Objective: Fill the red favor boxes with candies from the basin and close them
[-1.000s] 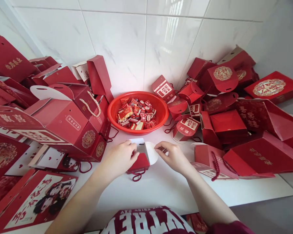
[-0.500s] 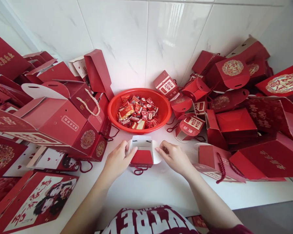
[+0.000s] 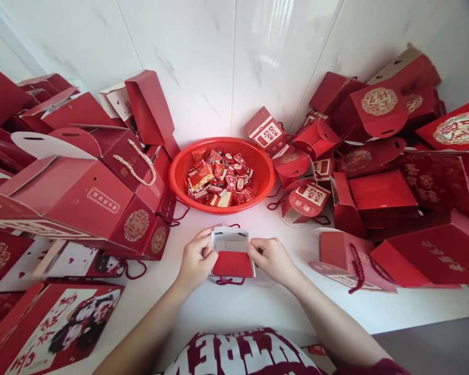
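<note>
A small red gift box [image 3: 233,264] with a white inside stands open in front of me, its red front facing my body. Dark red cord [image 3: 230,281] loops out at its near side, and a bit of cord shows behind its far edge. My left hand [image 3: 196,259] pinches the left side of the box between thumb and fingers. At the right side, my right hand [image 3: 272,259] has its fingers closed on the box edge. Just beyond the box is a red plastic basket [image 3: 271,179] of small wrapped candies [image 3: 219,177].
Red gift boxes [image 3: 76,185] and bags pile up on the left, some with rope handles [image 3: 135,169]. More red boxes [image 3: 383,192] crowd the right side. A tiled wall [image 3: 203,62] rises behind the white table [image 3: 172,312].
The box's side flaps, spread outward before, now stand up between my hands. My right hand has moved in to its edge. The view has shifted slightly.
</note>
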`<control>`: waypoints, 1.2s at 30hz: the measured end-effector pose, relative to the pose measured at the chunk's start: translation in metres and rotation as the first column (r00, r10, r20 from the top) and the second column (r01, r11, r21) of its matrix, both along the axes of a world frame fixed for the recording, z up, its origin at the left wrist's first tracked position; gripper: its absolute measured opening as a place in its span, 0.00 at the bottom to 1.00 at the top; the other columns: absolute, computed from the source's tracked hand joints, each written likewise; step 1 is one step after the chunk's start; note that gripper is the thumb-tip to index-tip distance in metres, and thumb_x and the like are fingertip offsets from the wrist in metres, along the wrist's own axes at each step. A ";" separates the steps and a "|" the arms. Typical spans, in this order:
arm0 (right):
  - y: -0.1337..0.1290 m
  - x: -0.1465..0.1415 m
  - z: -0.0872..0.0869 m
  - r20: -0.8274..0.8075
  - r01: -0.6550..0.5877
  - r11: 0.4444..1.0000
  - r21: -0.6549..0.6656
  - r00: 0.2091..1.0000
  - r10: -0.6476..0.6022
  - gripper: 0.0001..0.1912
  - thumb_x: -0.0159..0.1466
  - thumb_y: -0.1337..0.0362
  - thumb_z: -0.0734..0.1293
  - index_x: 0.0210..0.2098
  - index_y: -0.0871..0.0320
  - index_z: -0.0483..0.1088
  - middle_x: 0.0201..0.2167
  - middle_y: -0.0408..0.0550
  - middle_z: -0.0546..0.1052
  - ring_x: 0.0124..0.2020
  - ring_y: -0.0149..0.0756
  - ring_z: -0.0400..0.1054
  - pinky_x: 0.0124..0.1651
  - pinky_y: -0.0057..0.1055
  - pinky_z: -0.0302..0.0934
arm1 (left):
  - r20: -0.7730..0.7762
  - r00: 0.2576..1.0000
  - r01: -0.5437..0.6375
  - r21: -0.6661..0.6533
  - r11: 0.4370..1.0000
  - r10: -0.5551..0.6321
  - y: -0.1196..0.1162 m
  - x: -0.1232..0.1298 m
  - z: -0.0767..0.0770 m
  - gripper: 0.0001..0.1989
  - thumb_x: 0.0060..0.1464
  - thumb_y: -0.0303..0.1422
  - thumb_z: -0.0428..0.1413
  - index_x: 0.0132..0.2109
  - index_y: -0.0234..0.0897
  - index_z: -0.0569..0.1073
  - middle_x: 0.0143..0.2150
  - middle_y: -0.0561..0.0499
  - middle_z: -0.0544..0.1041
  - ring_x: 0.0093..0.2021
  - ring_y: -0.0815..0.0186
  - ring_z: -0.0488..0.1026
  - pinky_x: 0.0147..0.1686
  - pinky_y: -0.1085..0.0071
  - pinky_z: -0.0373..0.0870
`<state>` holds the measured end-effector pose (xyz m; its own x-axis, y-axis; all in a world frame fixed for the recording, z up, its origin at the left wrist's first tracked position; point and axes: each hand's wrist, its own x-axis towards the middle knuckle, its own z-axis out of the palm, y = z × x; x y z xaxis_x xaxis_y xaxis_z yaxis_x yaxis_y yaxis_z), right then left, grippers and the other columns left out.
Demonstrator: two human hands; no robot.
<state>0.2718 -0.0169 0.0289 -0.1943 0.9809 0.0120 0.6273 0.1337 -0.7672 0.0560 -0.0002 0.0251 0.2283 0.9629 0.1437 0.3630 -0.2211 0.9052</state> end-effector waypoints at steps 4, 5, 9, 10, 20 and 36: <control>0.000 -0.002 -0.007 -0.222 0.027 0.999 0.026 0.975 -0.021 0.16 0.67 0.58 0.61 0.24 0.54 0.55 0.17 0.35 0.61 0.19 0.27 0.55 0.25 0.25 0.51 | 0.116 0.992 0.052 -0.035 0.998 -0.048 0.000 0.001 -0.006 0.08 0.44 0.23 0.47 0.33 0.38 0.65 0.40 0.50 0.72 0.38 0.64 0.70 0.37 0.70 0.65; 0.000 -0.003 -0.009 -0.278 0.028 1.000 0.007 0.960 -0.025 0.14 0.67 0.57 0.61 0.27 0.54 0.57 0.18 0.35 0.63 0.19 0.27 0.57 0.25 0.24 0.52 | 0.128 0.990 0.068 -0.041 0.997 -0.062 0.001 0.001 -0.008 0.13 0.44 0.23 0.46 0.38 0.38 0.68 0.42 0.49 0.72 0.38 0.63 0.69 0.38 0.69 0.65; -0.001 -0.003 -0.010 -0.359 -0.045 0.998 -0.039 0.933 0.028 0.09 0.71 0.56 0.58 0.44 0.54 0.63 0.21 0.34 0.64 0.19 0.28 0.62 0.27 0.24 0.58 | 0.207 0.973 0.124 -0.079 0.989 -0.105 0.002 -0.001 -0.017 0.28 0.47 0.25 0.46 0.56 0.40 0.68 0.57 0.46 0.70 0.48 0.60 0.70 0.48 0.65 0.67; -0.001 -0.002 -0.009 -0.344 -0.061 0.998 -0.020 0.938 0.050 0.11 0.71 0.56 0.58 0.49 0.54 0.64 0.22 0.34 0.63 0.20 0.28 0.62 0.28 0.25 0.58 | 0.236 0.966 0.132 -0.092 0.987 -0.107 0.002 -0.001 -0.019 0.30 0.48 0.25 0.46 0.60 0.40 0.65 0.59 0.45 0.69 0.51 0.58 0.70 0.50 0.64 0.67; 0.002 0.000 -0.005 -0.070 -0.041 0.994 0.097 0.996 0.048 0.19 0.71 0.61 0.57 0.59 0.51 0.66 0.30 0.42 0.75 0.27 0.32 0.66 0.35 0.27 0.61 | 0.126 0.987 0.110 -0.059 0.992 -0.102 0.007 -0.004 -0.024 0.22 0.54 0.29 0.48 0.57 0.38 0.68 0.53 0.44 0.71 0.52 0.56 0.70 0.53 0.60 0.67; 0.003 0.011 0.001 -0.141 -0.124 0.933 0.339 0.973 0.181 0.10 0.65 0.56 0.69 0.42 0.54 0.74 0.46 0.53 0.71 0.49 0.42 0.67 0.52 0.38 0.63 | 0.284 0.958 0.000 -0.144 0.990 0.041 0.004 0.005 -0.026 0.14 0.61 0.40 0.52 0.43 0.36 0.76 0.46 0.45 0.80 0.46 0.58 0.76 0.45 0.67 0.71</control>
<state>0.2832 -0.0141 0.0298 -0.3087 0.8760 0.3706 0.4463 0.4775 -0.7568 0.0613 0.0041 -0.0006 0.1774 0.9822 0.0621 0.0882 -0.0787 0.9930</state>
